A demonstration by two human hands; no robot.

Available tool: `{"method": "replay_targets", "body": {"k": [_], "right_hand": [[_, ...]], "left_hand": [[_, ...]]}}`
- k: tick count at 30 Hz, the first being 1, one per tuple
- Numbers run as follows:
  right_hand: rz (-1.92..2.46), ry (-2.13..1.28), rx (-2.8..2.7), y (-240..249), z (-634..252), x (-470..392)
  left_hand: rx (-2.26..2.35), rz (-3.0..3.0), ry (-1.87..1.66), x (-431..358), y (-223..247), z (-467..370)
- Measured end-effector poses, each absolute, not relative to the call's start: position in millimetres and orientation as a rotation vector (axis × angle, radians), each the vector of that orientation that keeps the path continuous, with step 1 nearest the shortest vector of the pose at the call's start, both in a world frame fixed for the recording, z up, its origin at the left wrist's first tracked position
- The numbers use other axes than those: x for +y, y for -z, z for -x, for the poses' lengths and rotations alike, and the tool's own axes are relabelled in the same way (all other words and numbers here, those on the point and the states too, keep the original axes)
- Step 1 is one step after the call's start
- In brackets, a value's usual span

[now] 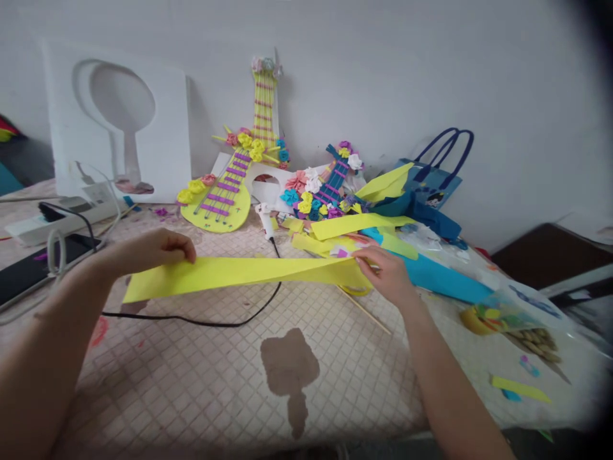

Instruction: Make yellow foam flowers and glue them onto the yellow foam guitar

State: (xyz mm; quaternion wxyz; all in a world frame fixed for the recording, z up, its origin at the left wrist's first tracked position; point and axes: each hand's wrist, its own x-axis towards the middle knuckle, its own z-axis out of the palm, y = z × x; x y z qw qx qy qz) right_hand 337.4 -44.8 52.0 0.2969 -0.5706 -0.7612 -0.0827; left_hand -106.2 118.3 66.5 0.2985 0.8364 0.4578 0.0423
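Note:
A long strip of yellow paper (230, 273) is stretched above the table between my two hands. My left hand (165, 248) pinches its upper edge near the left end, fingers curled. Near the right end, my right hand (383, 267) holds the upper edge between thumb and fingers. The strip's right part is slightly twisted and sags below the fingers. Behind it, a white glue gun (265, 221) stands on the table, its black cord (191, 321) looping beneath the strip. A thin wooden stick (366, 311) lies by my right hand.
Paper-flowered yellow (227, 198) and blue (332, 185) instrument-shaped crafts lean at the back, beside a white cutout board (167, 121). A power strip (23, 229) and phone (29, 271) lie left. Blue paper (445, 278), a bag (440, 182) and a plastic cup (479, 317) are right.

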Motion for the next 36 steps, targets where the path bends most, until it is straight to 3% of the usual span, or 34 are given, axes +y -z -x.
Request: {"method": "replay_targets", "body": {"k": [7, 10, 12, 18, 21, 27, 36], "right_hand": [[1.464, -0.823, -2.332, -67.9, -317.8, -57.5], [1.465, -0.995, -2.320, -62.4, -313.2, -55.0], [1.495, -0.925, -2.298, -55.0, -306.9, -51.7], [1.504, -0.302, -2.170, -29.4, -285.7, -43.1], [1.530, -0.335, -2.217, -20.1, -284.2, -42.7], [1.567, -0.736, -2.143, -28.8, -285.7, -35.2], [1.630, -0.313, -2.023, -35.6, -221.9, 97.4]], "left_hand": [[1.236, -2.357, 0.030, 113.1, -65.0, 110.7], [1.238, -2.376, 0.021, 103.3, -64.5, 100.5], [1.210, -2.353, 0.062, 96.5, -64.4, 92.5], [1.092, -2.410, 0.062, 86.2, -64.6, 74.4], [1.081, -2.430, 0.033, 83.5, -66.4, 71.7], [0.762, -2.060, 0.082, 61.7, -73.4, 76.0], [1.133, -2.285, -0.069, 17.8, -51.5, 89.0]]}}
